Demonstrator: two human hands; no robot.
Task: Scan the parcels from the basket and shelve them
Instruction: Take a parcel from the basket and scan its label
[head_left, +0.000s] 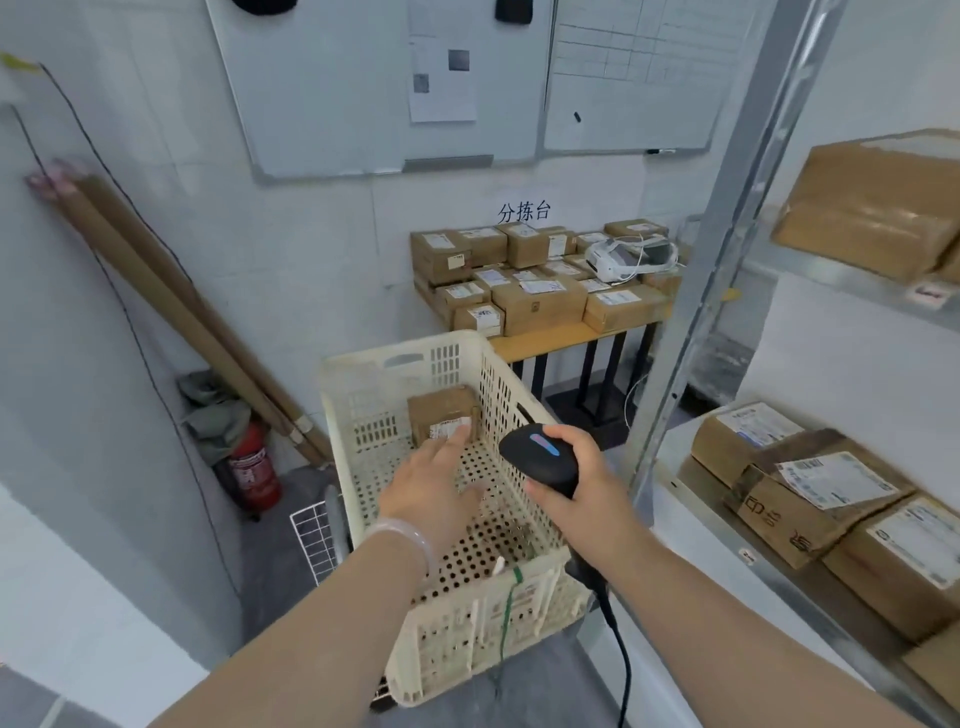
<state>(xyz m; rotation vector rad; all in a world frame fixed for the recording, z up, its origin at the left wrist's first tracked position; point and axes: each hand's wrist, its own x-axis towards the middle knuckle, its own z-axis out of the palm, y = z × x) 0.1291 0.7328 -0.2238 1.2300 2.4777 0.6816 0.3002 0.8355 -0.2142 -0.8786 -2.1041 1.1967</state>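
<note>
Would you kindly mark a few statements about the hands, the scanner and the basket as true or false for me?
1. The right hand has the black scanner in its grip. True.
2. The basket is piled full of boxes. False: only one parcel shows in it, at the far end.
3. The left hand reaches into the basket with straight fingers, towards that parcel. True.
4. The red fire extinguisher sits inside the basket. False: it stands on the floor, left of the basket.
</note>
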